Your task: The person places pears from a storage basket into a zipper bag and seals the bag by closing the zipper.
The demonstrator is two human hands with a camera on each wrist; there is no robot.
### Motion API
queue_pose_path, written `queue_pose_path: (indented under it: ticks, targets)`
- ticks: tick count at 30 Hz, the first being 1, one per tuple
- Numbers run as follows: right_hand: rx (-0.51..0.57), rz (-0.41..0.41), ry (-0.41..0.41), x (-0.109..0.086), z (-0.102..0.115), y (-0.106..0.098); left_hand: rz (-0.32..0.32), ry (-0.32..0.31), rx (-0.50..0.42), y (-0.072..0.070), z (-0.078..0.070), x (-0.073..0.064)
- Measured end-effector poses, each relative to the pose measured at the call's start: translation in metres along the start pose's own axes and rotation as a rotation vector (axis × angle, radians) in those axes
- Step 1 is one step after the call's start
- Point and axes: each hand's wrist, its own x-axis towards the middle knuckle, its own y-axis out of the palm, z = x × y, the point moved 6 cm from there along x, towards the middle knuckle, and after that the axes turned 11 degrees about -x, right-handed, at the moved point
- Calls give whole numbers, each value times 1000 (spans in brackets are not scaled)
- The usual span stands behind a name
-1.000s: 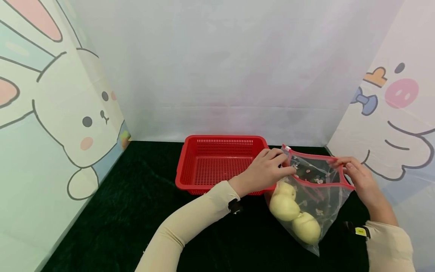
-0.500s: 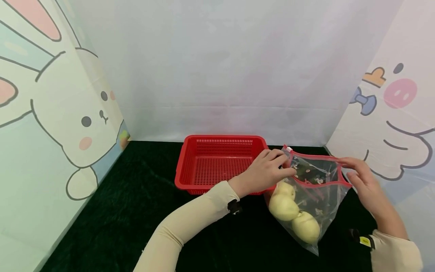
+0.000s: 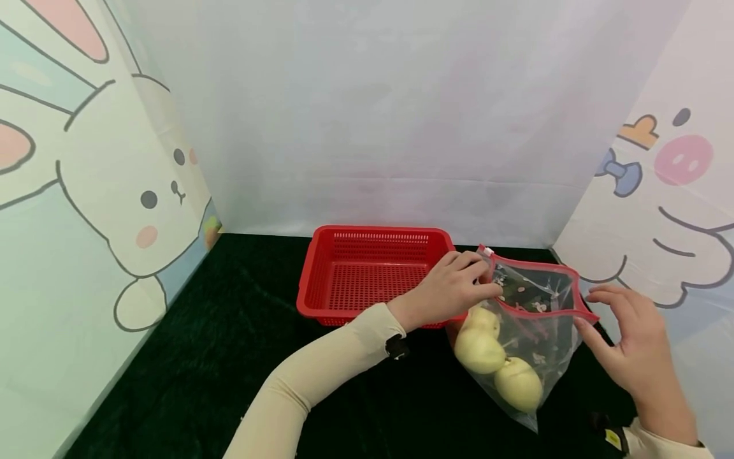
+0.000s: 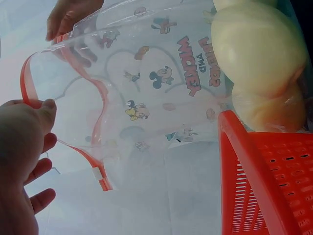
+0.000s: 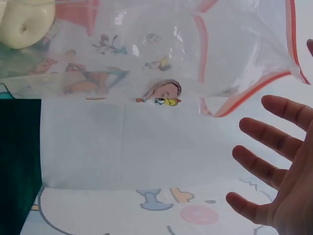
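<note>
A clear slider zip bag (image 3: 550, 350) with a red zip edge and cartoon print hangs with its mouth spread. Inside it are 3 round pale-yellow fruits (image 3: 518, 384), like apples or pears, low and toward the left. My left hand (image 3: 450, 288) pinches the bag's rim near the white slider (image 4: 97, 173), thumb against the red strip. Close by the bag's right corner is my right hand (image 3: 636, 338), its fingers spread and holding nothing. In the right wrist view, its fingers (image 5: 264, 164) stand apart from the red zip edge (image 5: 254, 95).
A red perforated plastic basket (image 3: 373, 233) stands behind my left forearm, with no contents visible. Dark green cloth (image 3: 229, 357) covers the table. A white backdrop (image 3: 367, 127) rises at the back, with cartoon-printed panels (image 3: 103, 191) on both sides.
My right hand has let go of the bag's right corner and moved right and downward, fingers spreading. My left hand keeps its grip, and the bag stays nearly in place.
</note>
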Motion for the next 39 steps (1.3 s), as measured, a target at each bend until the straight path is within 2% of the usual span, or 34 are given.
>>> queue_pose_path:
  ticks: [4, 11, 18, 21, 25, 28, 30, 34, 37, 39]
  targets:
    - [-49, -60, -51, 2, 12, -1, -1, 8, 3, -1, 0, 0]
    - [-54, -176, -141, 7, 36, -1, 14, 8, -7, 1, -1, 0]
    - [-44, -192, -140, 4, 41, 2, -6, 20, -21, 0, 2, 0]
    - [-41, -186, -131, 2, 39, 2, 15, 7, -50, -1, 7, 0]
    - [-48, -172, -112, -1, 38, 2, 71, -42, -140, -4, 19, -1]
    - [-51, -158, -101, -3, 37, 2, 76, -81, -195, -4, 31, -3]
    - [-48, -154, -96, -4, 36, 1, 74, -113, -203, -3, 41, -4]
    - [-37, -144, -82, -6, 35, 0, 75, -217, -205, 4, 62, -4]
    - [-26, -140, -75, -7, 35, 0, 112, -308, -189, 13, 77, -4]
    - [-24, -137, -72, -7, 36, -1, 164, -360, -169, 19, 84, -4]
